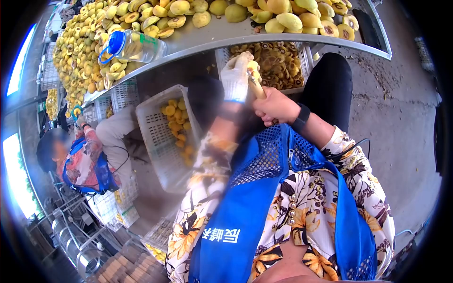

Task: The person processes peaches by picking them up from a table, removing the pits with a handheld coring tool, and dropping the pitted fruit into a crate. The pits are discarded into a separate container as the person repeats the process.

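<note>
My left hand (234, 79), in a white knit glove, is closed around a yellow peach half (254, 69). In my right hand (277, 106), bare with a dark band at the wrist, is a pitting tool (257, 87) with a light wooden handle. Its narrow metal end meets the peach flesh; the exact tip is hidden. Both hands are over a white crate (221, 57) holding brown pits and scraps, below the table edge. Left of my left forearm, a second white crate (158, 137) contains smooth yellow peach halves (175, 118).
Many halved peaches (155, 16) are heaped on the metal table (214, 28). A clear bottle (144, 47) with a blue lid lies near its edge. Another person (87, 160) in a blue vest sits at the left, among crates. Debris dots the floor (382, 113) at right.
</note>
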The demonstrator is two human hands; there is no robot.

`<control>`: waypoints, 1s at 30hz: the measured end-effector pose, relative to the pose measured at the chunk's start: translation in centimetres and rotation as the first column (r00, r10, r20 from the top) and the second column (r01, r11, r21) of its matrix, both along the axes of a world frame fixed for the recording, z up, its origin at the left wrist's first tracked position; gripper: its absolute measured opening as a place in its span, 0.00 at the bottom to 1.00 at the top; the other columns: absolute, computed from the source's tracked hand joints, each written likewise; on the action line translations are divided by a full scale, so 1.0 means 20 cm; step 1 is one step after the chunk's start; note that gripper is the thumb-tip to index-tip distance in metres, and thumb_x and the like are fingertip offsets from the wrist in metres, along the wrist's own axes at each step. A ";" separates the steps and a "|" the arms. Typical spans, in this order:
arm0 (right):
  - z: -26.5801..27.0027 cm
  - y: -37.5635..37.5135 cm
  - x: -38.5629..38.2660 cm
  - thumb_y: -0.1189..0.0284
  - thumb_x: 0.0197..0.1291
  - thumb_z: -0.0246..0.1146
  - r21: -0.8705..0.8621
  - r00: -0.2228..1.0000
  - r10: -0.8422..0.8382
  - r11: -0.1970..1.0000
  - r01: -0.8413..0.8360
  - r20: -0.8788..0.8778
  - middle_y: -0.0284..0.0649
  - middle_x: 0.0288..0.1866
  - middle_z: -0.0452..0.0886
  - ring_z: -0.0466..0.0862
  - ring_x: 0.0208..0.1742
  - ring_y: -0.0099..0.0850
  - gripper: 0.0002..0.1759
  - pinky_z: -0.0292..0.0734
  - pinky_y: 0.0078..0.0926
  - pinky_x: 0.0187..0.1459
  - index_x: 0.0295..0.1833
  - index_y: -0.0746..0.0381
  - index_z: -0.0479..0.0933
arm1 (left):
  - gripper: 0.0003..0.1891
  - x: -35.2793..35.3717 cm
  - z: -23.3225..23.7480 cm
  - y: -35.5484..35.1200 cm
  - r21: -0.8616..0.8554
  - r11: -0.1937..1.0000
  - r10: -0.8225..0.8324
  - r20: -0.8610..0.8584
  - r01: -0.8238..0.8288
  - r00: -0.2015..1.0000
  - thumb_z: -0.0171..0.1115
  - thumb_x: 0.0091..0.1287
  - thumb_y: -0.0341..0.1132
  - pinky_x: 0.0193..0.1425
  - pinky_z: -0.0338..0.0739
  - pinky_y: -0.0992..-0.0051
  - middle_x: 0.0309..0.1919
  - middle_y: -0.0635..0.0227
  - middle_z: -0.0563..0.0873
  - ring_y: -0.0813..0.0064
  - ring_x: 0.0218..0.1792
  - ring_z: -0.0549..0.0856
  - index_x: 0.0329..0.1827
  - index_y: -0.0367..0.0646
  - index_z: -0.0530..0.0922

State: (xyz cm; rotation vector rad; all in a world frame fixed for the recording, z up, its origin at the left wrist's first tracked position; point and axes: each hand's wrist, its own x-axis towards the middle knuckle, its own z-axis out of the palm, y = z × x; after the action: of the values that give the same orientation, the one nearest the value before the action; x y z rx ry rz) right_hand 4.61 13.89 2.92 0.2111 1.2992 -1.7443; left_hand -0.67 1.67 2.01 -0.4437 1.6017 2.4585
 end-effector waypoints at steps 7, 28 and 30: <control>0.02 0.01 -0.01 0.79 0.58 0.52 -0.272 0.979 0.008 0.961 0.049 0.203 0.28 0.17 0.64 0.58 0.10 0.14 0.04 0.55 0.14 0.12 0.37 0.59 0.66 | 0.15 -0.01 0.04 -0.01 0.265 0.958 -0.169 0.220 0.108 0.961 0.52 0.66 0.46 0.19 0.73 0.71 0.23 0.58 0.79 0.66 0.17 0.77 0.39 0.41 0.73; -0.07 -0.02 -0.08 0.65 0.53 0.63 0.517 0.814 0.405 0.842 -0.154 -0.417 0.40 0.22 0.78 0.76 0.18 0.25 0.13 0.72 0.24 0.22 0.37 0.65 0.75 | 0.20 -0.78 0.22 -0.52 -0.963 -0.266 -0.390 0.066 -0.044 0.918 0.61 0.56 0.48 0.55 0.73 0.65 0.50 0.60 0.80 0.58 0.50 0.79 0.51 0.54 0.78; -0.12 0.00 -0.03 0.65 0.53 0.63 0.523 0.744 0.364 0.852 -0.022 -0.561 0.42 0.23 0.78 0.78 0.22 0.27 0.14 0.73 0.27 0.27 0.37 0.65 0.75 | 0.26 -0.92 0.14 -0.43 -0.932 -0.357 -0.398 0.209 0.059 0.893 0.62 0.53 0.50 0.58 0.72 0.63 0.52 0.59 0.79 0.57 0.53 0.77 0.57 0.56 0.74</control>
State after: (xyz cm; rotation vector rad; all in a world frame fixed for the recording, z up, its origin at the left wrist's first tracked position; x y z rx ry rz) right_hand 3.96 13.97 0.62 -0.2842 2.1851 -1.2967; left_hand -19.00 -6.94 4.84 0.1405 3.0540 0.0883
